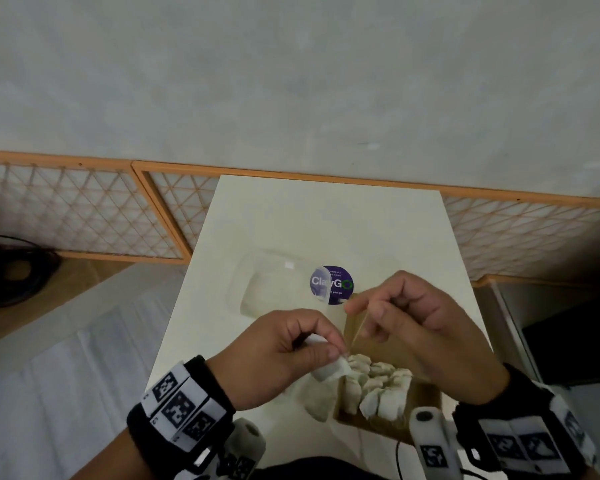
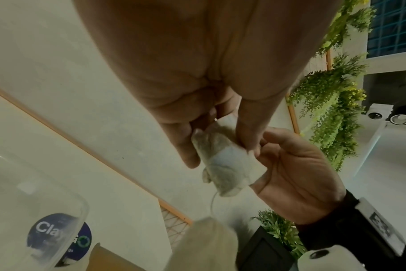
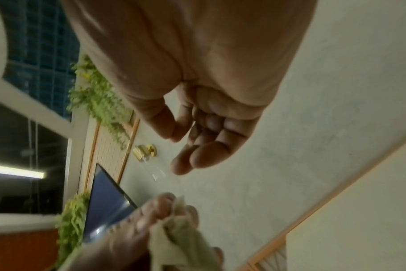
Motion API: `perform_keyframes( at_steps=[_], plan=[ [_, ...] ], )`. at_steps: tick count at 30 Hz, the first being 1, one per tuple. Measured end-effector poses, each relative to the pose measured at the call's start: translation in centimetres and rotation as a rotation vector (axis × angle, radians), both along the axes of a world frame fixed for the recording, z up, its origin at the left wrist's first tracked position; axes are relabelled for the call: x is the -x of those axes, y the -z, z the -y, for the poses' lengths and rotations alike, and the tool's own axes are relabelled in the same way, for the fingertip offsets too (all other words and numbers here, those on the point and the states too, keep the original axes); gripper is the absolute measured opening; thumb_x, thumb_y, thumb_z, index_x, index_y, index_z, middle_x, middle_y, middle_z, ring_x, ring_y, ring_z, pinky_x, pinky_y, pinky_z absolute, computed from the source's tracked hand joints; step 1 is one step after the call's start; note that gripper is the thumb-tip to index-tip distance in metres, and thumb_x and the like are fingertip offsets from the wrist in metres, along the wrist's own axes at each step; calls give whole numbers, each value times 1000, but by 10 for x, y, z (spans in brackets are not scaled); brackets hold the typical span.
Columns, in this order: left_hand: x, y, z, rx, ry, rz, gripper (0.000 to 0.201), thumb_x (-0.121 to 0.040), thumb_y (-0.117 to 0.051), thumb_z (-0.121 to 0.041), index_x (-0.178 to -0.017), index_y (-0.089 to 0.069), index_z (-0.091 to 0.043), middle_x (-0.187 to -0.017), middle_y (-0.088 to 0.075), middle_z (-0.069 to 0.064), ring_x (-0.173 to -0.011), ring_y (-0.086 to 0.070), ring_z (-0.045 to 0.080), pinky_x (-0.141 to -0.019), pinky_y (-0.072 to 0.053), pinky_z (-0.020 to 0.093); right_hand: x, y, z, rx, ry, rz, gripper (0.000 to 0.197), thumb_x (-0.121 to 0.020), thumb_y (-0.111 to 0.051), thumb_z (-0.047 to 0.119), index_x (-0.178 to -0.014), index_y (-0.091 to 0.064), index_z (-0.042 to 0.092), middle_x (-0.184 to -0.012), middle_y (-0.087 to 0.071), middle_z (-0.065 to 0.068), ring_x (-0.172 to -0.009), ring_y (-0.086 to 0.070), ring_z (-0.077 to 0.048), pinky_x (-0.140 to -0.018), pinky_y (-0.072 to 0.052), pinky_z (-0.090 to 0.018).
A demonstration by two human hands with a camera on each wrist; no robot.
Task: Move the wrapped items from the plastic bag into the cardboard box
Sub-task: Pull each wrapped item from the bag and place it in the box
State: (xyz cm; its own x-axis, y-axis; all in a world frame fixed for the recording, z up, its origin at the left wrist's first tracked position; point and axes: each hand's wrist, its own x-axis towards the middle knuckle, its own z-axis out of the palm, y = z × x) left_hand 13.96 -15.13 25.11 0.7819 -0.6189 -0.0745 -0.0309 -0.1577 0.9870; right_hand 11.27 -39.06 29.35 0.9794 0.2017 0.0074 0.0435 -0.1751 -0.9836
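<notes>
the wrapped item (image 2: 223,161), a small pale packet that looks like a tea bag with a thin string hanging under it, is held in the air just over the near left corner of the cardboard box (image 1: 426,396), pinched between thumb and curled fingers (image 2: 188,146) of the left hand (image 1: 278,355). the right hand (image 1: 420,313) hovers above the far side of the box, its fingers loosely bent; it seems to pinch something thin, maybe the string or the edge of a box flap, but i cannot tell if it really holds anything. the box already has a tight row of packets (image 1: 378,386), so i think the new one could catch on them, stand crooked or fall out onto the table (image 1: 326,220) if it is released too early. the loose string could also tangle with fingers or with the neighbours and pull one out again. the plastic bag (image 1: 274,285) lies further back on the table beside a round purple sticker (image 1: 336,284); it is so clear and pale that i cannot say how many packets are left inside. the near edge of the box is cut by the wrist devices, and the right wrist view is blurred.
</notes>
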Motion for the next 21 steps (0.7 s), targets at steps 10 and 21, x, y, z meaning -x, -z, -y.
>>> perform_keyframes(
  at_steps=[10, 21],
  plan=[
    [-5, 10, 3, 90, -120, -111, 16, -91, -73, -28, -103, -78, -19, -104, -70, 31, -91, -60, 57, -91, -49, 68, -15, -18, 3, -254, 77, -14, 19, -106, -45, 15, -94, -51, 0, -67, -50, -10, -64, -59, -29, -63, -49, -33],
    [-17, 66, -12, -283, -170, -135, 10, -93, -70, -18, -91, -78, -24, -90, -78, 4, -76, -69, 10, -77, -57, 29, -22, -23, -4, -165, 66, 32, 21, -102, -49, 17, -99, -55, -2, -68, -50, -9, -66, -56, -30, -65, -51, -33]
  ],
)
